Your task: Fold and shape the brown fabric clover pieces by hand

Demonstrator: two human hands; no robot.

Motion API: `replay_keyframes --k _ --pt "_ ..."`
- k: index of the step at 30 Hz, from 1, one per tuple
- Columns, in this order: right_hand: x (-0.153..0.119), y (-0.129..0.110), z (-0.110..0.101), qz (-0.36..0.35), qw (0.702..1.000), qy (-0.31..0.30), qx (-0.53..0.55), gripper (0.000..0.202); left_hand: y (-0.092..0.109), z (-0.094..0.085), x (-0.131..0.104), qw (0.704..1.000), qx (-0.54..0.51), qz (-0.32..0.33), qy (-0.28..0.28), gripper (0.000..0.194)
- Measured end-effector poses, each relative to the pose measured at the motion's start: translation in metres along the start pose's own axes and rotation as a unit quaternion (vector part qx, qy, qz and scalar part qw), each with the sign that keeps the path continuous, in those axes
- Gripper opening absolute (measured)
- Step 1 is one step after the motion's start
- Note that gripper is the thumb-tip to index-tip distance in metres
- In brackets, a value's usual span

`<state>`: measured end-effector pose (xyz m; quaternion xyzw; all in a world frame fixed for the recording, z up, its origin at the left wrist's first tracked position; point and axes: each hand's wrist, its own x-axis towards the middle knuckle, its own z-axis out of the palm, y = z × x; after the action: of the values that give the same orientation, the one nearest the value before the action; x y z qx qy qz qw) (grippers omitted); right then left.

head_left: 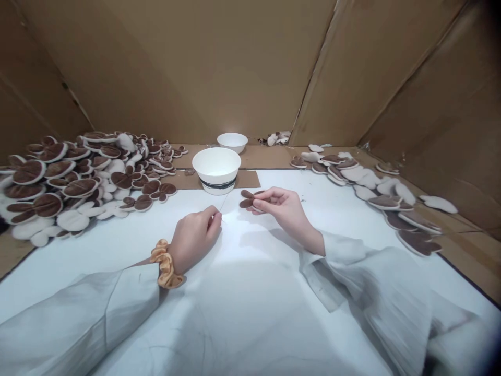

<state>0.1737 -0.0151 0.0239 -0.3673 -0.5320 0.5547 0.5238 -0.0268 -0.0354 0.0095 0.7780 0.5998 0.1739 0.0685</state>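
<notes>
My left hand point(197, 233), with an orange scrunchie point(167, 265) at its wrist, is closed above the white table, thumb against the curled fingers. A thin thread point(224, 202) runs up from its fingertips. My right hand point(284, 209) pinches a small brown fabric piece point(246, 199) with rounded lobes and a pale edge. The piece's lobes point left, and the fingers cover its right part. Just behind the hands stands a white bowl point(216, 168) with a black band around its lower part.
A large heap of brown and white fabric pieces point(80, 187) lies on the left. More pieces point(368, 180) form a curved row on the right. A second white bowl point(232, 141) and small scraps point(277, 138) sit at the back, before cardboard walls point(195, 68).
</notes>
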Motion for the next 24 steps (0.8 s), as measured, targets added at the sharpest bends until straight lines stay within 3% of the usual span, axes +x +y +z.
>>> replay_keyframes --k 5,11,17,24 --pt "0.034 0.009 0.037 -0.038 0.996 -0.080 0.007 0.018 -0.001 0.000 -0.008 0.998 0.007 0.056 0.034 0.023" --pt "0.076 0.039 0.071 -0.123 0.979 -0.144 -0.080 0.008 -0.001 0.003 -0.014 0.993 0.053 0.098 0.025 0.027" --pt "0.097 0.060 0.065 -0.111 0.983 -0.120 -0.081 0.008 0.003 -0.002 -0.017 0.995 0.044 0.086 -0.017 0.026" --pt "0.107 0.065 0.059 -0.093 0.986 -0.105 -0.092 0.009 0.000 -0.003 -0.020 0.997 -0.024 0.051 -0.049 0.022"
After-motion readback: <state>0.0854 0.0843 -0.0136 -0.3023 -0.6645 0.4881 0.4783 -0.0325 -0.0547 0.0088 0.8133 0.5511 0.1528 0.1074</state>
